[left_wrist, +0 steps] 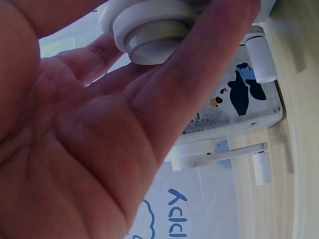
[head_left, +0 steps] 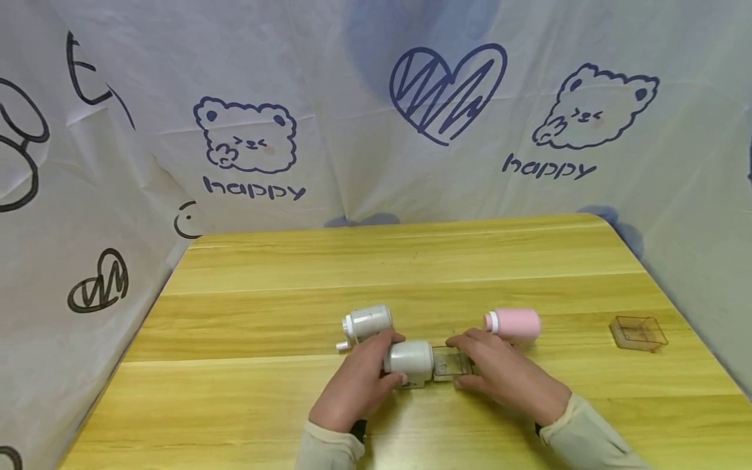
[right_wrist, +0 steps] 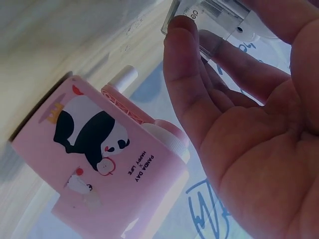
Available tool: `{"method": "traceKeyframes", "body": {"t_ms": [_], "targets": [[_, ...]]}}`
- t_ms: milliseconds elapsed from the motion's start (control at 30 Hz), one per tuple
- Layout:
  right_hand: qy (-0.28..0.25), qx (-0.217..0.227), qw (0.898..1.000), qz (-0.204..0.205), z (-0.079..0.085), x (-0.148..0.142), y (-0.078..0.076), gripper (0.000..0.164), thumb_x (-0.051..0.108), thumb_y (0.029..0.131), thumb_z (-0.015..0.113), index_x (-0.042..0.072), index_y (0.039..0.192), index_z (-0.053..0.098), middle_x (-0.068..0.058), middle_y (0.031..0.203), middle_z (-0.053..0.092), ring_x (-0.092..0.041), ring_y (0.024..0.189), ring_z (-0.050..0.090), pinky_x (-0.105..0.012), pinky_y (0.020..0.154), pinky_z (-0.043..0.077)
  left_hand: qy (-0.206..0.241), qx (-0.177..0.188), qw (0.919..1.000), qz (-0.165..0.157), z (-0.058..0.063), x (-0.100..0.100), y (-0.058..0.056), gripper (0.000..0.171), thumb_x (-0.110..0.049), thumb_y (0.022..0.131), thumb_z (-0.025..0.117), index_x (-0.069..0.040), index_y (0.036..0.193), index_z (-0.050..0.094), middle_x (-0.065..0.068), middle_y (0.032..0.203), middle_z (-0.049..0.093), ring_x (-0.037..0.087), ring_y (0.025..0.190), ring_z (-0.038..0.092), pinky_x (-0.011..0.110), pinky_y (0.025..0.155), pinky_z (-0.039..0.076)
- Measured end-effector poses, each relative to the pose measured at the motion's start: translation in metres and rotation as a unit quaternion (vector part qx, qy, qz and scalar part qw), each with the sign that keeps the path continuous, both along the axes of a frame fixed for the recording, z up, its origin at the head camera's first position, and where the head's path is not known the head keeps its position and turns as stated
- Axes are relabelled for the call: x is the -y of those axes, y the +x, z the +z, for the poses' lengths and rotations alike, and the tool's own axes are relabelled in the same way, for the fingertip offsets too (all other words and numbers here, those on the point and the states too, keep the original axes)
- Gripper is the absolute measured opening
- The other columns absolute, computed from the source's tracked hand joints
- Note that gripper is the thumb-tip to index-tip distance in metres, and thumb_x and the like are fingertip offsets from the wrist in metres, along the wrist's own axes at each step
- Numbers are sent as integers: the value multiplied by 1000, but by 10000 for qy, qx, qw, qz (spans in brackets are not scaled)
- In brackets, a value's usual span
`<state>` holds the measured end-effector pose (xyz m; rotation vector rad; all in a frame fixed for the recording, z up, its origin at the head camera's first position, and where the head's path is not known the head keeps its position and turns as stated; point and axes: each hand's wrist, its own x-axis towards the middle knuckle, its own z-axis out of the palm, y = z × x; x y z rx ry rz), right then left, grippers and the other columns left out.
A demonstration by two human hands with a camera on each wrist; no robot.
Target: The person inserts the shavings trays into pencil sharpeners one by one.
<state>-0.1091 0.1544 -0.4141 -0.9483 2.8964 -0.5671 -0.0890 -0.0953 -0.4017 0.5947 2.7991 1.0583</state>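
My left hand (head_left: 363, 373) grips a white-grey crank pencil sharpener (head_left: 411, 359) on its side facing left, with its round knob (left_wrist: 157, 40) showing by the palm in the left wrist view. From the sharpener's right end juts a clear shavings drawer (head_left: 448, 367), which my right hand (head_left: 505, 371) pinches between thumb and fingers. Dark bits lie inside it. Just behind the left hand stands another white-grey sharpener (head_left: 371, 320), panda-printed, its crank pointing left. Close behind the right hand is a pink panda sharpener (right_wrist: 109, 149).
A small clear reddish drawer (head_left: 637, 334) lies by itself near the right edge of the wooden table (head_left: 247, 326). White cloth (head_left: 346, 143) with blue bear and heart drawings hangs behind the table and along its sides.
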Motion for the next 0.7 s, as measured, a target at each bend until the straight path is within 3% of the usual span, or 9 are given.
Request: {"method": "traceKeyframes", "body": {"t_ms": [700], "targets": [[127, 174, 9998, 20, -3, 4, -3, 50, 25, 79, 76, 3, 121, 59, -10, 110, 61, -23, 98, 58, -40, 83, 50, 21, 9, 10000, -38, 0, 0, -1, 42, -17, 84, 71, -11, 121, 52, 4, 114, 59, 19, 103, 55, 39, 89, 46]]}}
